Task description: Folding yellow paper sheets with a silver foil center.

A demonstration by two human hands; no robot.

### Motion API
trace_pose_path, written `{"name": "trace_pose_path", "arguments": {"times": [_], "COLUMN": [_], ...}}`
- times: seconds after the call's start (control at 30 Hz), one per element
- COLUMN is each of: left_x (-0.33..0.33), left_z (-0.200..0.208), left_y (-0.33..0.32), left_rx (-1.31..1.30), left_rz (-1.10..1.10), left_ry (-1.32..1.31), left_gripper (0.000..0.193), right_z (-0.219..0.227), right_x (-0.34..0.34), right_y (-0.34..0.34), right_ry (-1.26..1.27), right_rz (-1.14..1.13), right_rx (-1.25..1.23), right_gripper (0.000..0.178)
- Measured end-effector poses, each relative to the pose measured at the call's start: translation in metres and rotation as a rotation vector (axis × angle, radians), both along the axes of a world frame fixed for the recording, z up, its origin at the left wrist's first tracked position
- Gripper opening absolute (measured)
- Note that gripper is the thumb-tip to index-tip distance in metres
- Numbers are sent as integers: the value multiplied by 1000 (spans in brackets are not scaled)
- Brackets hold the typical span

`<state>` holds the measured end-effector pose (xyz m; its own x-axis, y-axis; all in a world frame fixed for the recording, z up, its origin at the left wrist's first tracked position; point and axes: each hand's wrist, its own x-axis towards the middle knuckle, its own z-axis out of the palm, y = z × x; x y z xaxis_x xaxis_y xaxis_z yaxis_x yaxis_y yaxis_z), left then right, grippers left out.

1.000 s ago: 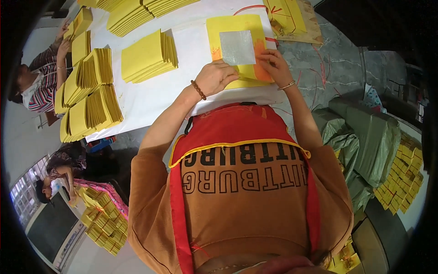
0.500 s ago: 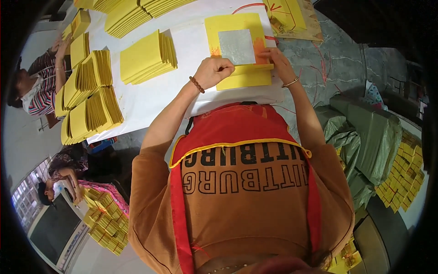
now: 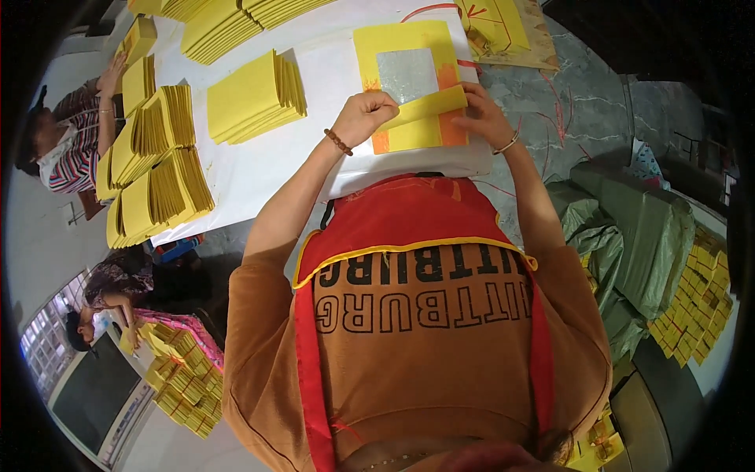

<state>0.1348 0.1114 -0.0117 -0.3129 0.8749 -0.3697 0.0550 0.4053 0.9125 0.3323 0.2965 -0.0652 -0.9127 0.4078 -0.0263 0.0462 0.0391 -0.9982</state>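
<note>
On the white-covered table a yellow paper sheet lies before me, with a silver square and orange patches at its sides. A narrow band of folded yellow paper slants across its lower part, covering the bottom of the square. My left hand is closed on the band's left end. At the right end is my right hand, fingertips touching the paper, thumb and fingers apart. Below the band more yellow paper with orange edges shows.
A fanned stack of folded yellow paper lies to the left. More stacks line the table's left edge, where a person works. A board with yellow paper adjoins the far right. Green sheeting covers goods at right.
The folded band was level along the lower paper; its right end has lifted and swung upward, so it slants. My right hand has moved down slightly, its thumb coming away from the fingers.
</note>
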Motion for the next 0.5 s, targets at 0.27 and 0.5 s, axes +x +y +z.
{"name": "trace_pose_path", "arguments": {"times": [0.27, 0.5], "left_x": [-1, -12], "left_z": [11, 3], "left_y": [-20, -20], "left_rx": [387, 439], "left_rz": [-291, -289], "left_ry": [875, 1122], "left_gripper": [45, 39], "right_z": [-8, 31], "right_x": [3, -3], "right_y": [4, -3], "right_ry": [11, 54], "right_rz": [30, -39], "right_rx": [275, 920], "right_gripper": [27, 32]}}
